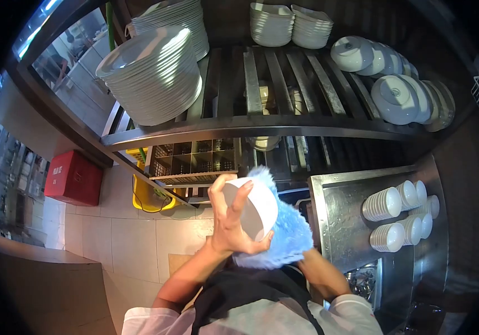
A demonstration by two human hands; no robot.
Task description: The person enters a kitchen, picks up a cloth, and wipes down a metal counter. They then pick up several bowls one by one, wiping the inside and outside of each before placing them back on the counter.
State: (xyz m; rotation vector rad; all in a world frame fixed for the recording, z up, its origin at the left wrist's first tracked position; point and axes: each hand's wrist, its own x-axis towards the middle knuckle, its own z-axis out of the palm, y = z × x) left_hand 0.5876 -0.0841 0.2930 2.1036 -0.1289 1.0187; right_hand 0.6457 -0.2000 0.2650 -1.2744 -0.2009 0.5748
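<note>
A white bowl (260, 209) is gripped in my left hand (229, 220), tilted on its side, with the fingers over its rim and the thumb at its lower edge. Against the bowl's right side lies a fluffy blue cloth (287, 234). The cloth covers my right hand, so its fingers are hidden; only the forearm shows below it. Bowl and cloth are held up in front of my dark apron (250, 293).
Plate stacks (150, 78), square bowls (273, 25) and lids (395, 97) stand on the slatted metal shelf (250, 131) ahead. Small white bowls (381, 204) are stacked on the steel counter (340, 223) at right. Below are a divided rack (195, 162), yellow bin (158, 201) and red box (75, 178).
</note>
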